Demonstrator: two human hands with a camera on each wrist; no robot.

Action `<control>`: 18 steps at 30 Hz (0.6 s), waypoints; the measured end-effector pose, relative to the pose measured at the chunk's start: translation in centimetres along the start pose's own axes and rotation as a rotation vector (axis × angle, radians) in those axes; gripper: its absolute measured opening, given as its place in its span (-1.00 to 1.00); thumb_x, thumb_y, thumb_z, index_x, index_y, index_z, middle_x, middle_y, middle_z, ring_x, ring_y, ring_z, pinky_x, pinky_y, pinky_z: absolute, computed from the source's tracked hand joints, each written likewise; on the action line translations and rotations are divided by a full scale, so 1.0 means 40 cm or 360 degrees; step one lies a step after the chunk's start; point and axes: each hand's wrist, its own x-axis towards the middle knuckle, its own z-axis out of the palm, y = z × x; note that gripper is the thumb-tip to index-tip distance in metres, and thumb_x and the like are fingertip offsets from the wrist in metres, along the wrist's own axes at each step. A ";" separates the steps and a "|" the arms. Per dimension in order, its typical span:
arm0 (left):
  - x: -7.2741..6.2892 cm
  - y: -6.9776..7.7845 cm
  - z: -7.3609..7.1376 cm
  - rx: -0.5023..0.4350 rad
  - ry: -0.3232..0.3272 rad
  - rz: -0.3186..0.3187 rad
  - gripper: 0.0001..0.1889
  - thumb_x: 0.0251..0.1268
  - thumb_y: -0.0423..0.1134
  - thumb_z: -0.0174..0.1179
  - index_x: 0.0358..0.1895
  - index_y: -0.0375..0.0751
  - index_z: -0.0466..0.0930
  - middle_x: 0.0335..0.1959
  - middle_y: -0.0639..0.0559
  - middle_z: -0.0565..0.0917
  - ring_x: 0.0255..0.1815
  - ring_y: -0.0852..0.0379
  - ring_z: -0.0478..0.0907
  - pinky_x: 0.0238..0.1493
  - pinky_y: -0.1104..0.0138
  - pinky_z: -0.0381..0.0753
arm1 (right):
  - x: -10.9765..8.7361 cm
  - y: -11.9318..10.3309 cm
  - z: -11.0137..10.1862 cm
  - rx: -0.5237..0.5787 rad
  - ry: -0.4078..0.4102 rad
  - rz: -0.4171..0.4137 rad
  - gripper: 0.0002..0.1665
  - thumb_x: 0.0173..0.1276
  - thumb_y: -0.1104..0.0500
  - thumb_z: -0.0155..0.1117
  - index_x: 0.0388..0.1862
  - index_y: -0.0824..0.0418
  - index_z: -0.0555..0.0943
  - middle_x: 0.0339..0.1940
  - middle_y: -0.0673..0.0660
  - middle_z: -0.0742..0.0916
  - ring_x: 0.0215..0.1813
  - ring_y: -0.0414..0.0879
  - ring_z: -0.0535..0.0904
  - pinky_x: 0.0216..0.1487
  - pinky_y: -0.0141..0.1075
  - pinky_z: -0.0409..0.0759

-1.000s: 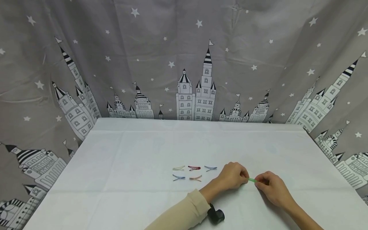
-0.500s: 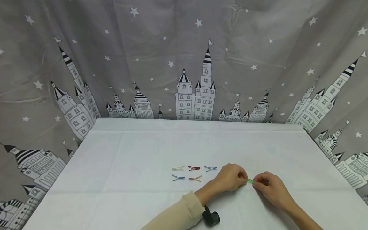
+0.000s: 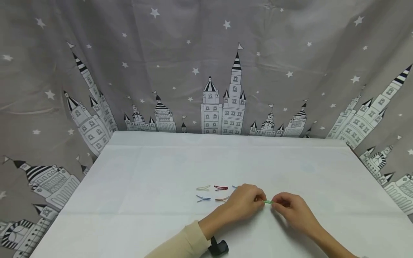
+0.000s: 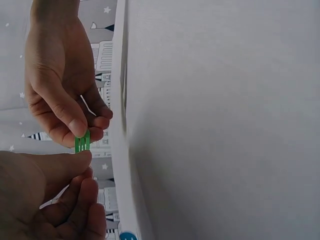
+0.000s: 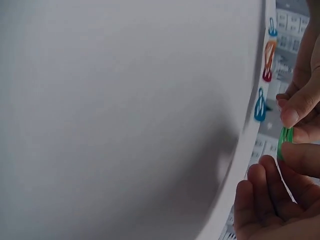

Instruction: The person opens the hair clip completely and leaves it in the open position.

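A green snap hair clip (image 3: pixel 268 202) spans the short gap between my two hands above the white table. My left hand (image 3: pixel 244 202) pinches one end between thumb and fingers, and my right hand (image 3: pixel 294 209) pinches the other. In the left wrist view, the clip (image 4: pixel 82 144) shows narrow slots, and its ends are hidden by the thumbs. More hair clips lie in two rows beside my left hand: a pale one (image 3: pixel 203 188), a dark red one (image 3: pixel 221 187), a blue one (image 3: pixel 203 198) and an orange one (image 3: pixel 222 199). Another blue clip (image 3: pixel 235 187) is partly covered by that hand.
The white tabletop (image 3: pixel 155 172) stretches out to both sides and toward the back. Behind it hangs a grey curtain (image 3: pixel 174 43) printed with castles and stars. A black wrist camera (image 3: pixel 218 247) sits under my left cuff.
Both hands have shifted left together with the green clip, toward the rows of clips. My left hand now overlaps the blue clip at the right end. The head view has swung slightly.
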 end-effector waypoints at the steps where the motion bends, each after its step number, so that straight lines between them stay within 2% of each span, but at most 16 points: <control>1: -0.008 -0.004 -0.007 -0.0016 0.0016 -0.0001 -0.91 0.18 -0.37 0.30 -0.32 -0.10 0.76 -0.50 0.29 0.56 -0.47 0.43 0.40 -0.37 0.56 0.37 | 0.003 -0.005 0.005 0.0011 -0.0011 -0.0027 -0.97 0.34 0.31 0.33 -0.26 0.28 0.67 -0.33 0.02 0.71 -0.30 -0.19 0.59 -0.27 -0.33 0.54; 7: -0.050 -0.030 -0.041 -0.0067 0.0088 -0.0012 -0.92 0.19 -0.37 0.32 -0.33 -0.11 0.76 -0.48 0.29 0.59 -0.46 0.43 0.42 -0.35 0.55 0.40 | 0.014 -0.033 0.034 0.0038 -0.0049 -0.0202 -0.94 0.37 0.30 0.31 -0.22 0.25 0.69 -0.27 0.00 0.73 -0.22 -0.17 0.64 -0.19 -0.31 0.59; 11: -0.076 -0.040 -0.064 -0.0114 0.0105 -0.0021 -0.93 0.20 -0.37 0.34 -0.34 -0.11 0.76 -0.49 0.29 0.58 -0.46 0.44 0.43 -0.37 0.55 0.41 | 0.018 -0.050 0.051 0.0056 -0.0082 -0.0275 -0.93 0.36 0.29 0.31 -0.21 0.22 0.70 -0.25 -0.01 0.72 -0.22 -0.19 0.62 -0.20 -0.30 0.58; 18: -0.117 -0.055 -0.088 -0.0192 0.0109 0.0024 -0.96 0.21 -0.36 0.36 -0.30 -0.15 0.76 -0.43 0.25 0.64 -0.42 0.44 0.46 -0.32 0.54 0.45 | 0.017 -0.077 0.076 0.0057 -0.0136 -0.0355 -0.92 0.36 0.28 0.32 -0.20 0.16 0.70 -0.24 -0.03 0.73 -0.21 -0.21 0.62 -0.20 -0.29 0.57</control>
